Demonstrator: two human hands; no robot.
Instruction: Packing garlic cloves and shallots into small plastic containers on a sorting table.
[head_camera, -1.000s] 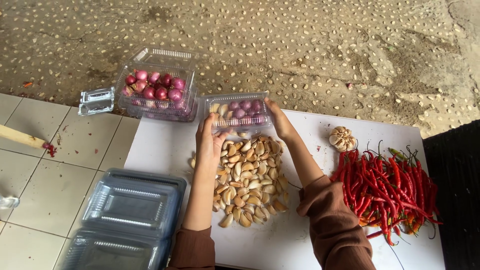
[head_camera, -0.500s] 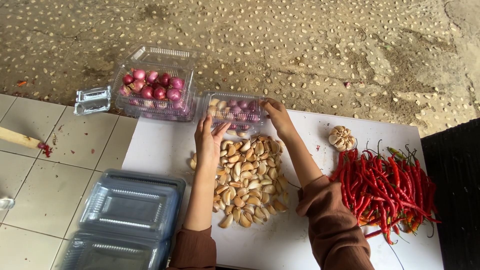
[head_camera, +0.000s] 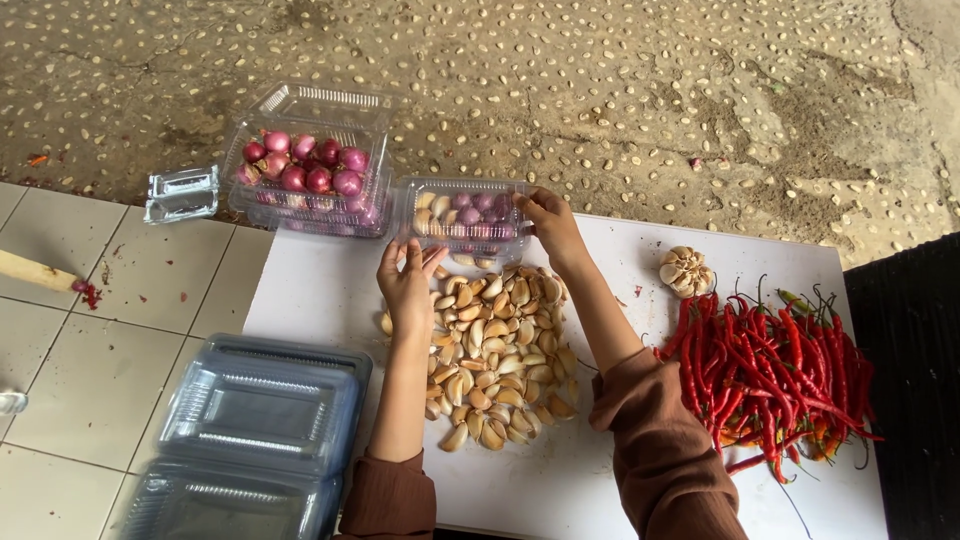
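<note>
My right hand (head_camera: 547, 222) grips the right rim of a small clear plastic tray (head_camera: 462, 214) holding garlic cloves and a few purple shallots. The tray sits at the far edge of a white board (head_camera: 640, 400). Just below the tray is my left hand (head_camera: 407, 283), fingers spread and empty, hovering over the top left of a pile of loose garlic cloves (head_camera: 495, 350) in the board's middle.
A clear clamshell box of red shallots (head_camera: 305, 170) stands left of the tray, a small clear lid (head_camera: 181, 193) beside it. Stacked empty plastic boxes (head_camera: 250, 430) lie at the lower left. A garlic bulb (head_camera: 686, 270) and red chillies (head_camera: 770, 370) lie on the right.
My left hand has let go of the small tray and drawn back toward the garlic pile. The right hand still holds the tray, which has shifted slightly left.
</note>
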